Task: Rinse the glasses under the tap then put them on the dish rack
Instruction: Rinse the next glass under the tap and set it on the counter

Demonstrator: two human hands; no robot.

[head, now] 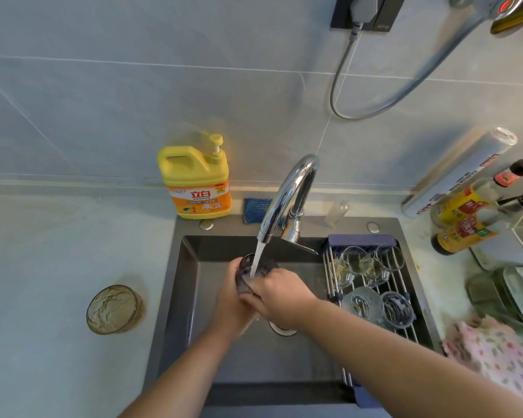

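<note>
Both hands (254, 300) around dark glass (255, 271), its base hidden, under tap (287, 194).

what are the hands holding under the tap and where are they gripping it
Both hands hold a dark ribbed glass tilted under the water: left hand beneath its side, right hand over its lower end.
</note>
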